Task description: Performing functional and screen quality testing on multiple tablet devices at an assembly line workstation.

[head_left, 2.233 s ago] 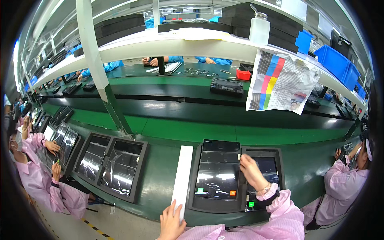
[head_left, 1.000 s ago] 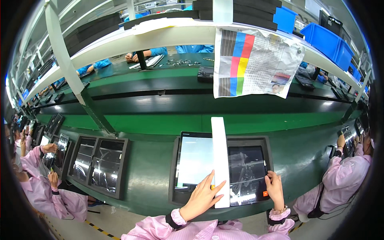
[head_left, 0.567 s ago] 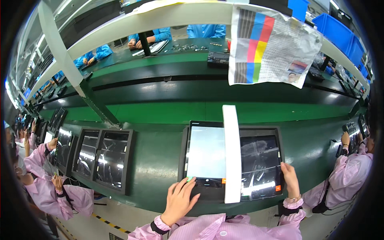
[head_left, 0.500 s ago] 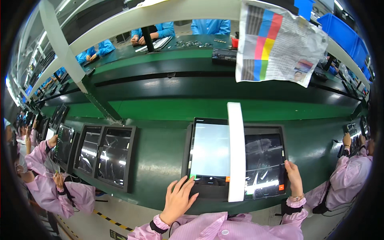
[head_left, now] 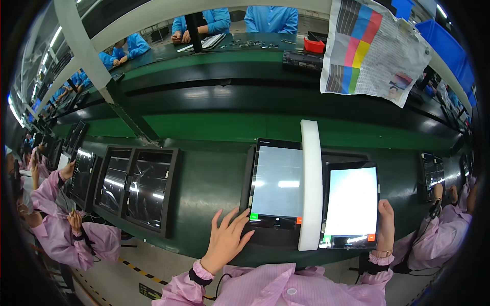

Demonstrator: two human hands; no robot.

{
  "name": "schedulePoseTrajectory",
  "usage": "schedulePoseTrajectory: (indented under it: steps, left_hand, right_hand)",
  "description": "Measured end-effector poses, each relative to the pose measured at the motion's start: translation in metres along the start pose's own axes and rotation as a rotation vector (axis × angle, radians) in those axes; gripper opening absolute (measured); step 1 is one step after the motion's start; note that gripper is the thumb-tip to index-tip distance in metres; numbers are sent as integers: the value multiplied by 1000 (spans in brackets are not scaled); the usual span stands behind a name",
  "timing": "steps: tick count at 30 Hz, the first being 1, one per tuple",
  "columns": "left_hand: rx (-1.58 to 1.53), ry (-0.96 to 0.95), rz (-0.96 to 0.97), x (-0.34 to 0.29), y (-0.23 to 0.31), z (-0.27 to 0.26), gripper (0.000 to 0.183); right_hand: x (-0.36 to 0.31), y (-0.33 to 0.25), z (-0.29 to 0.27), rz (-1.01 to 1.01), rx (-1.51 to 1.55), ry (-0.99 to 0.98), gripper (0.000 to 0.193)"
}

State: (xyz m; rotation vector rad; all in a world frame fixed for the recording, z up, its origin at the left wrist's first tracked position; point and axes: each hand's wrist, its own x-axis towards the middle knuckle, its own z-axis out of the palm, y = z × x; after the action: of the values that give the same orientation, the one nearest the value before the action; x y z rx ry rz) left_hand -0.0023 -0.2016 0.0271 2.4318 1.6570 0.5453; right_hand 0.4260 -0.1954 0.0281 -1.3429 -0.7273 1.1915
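Observation:
Two tablets lie side by side in front of me, parted by an upright white foam strip (head_left: 311,188). The left tablet (head_left: 278,178) shows a pale grey screen with a small green mark and an orange mark at its lower corners. My left hand (head_left: 226,239) is open, fingers spread, its fingertips at that tablet's lower left corner. The right tablet (head_left: 352,204) glows bright white and is tilted, its top edge away from the black tray's back rim (head_left: 343,156). My right hand (head_left: 386,227) grips its right edge, thumb up; the fingers behind are hidden.
To the left, a black two-part tray (head_left: 172,194) holds two dark tablets on the green bench (head_left: 209,188). A printed colour sheet (head_left: 372,56) hangs from the overhead rail. Co-workers in pink (head_left: 56,219) sit at both sides; others in blue are across.
The right tablet's screen has gone from dark to bright white, and my right hand has raised and tilted it in its tray. The left tablet's screen looks greyer. The whole view has shifted slightly.

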Motion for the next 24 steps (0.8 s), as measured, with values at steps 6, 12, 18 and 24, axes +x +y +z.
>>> schedulePoseTrajectory:
  steps: [6,12,18,24]
  left_hand:
    - [-31,-29,32,3,4,0,29]
    - [23,-31,74,16,8,3,31]
    - [6,-16,42,18,17,-7,35]
    - [-1782,-367,-189,20,72,16,52]
  right_hand:
    - [-31,-27,-6,-185,17,106,19]
    - [-47,-30,-10,-240,99,145,22]
    - [-56,-32,16,-248,201,155,23]
    - [-72,-30,82,-236,225,94,23]
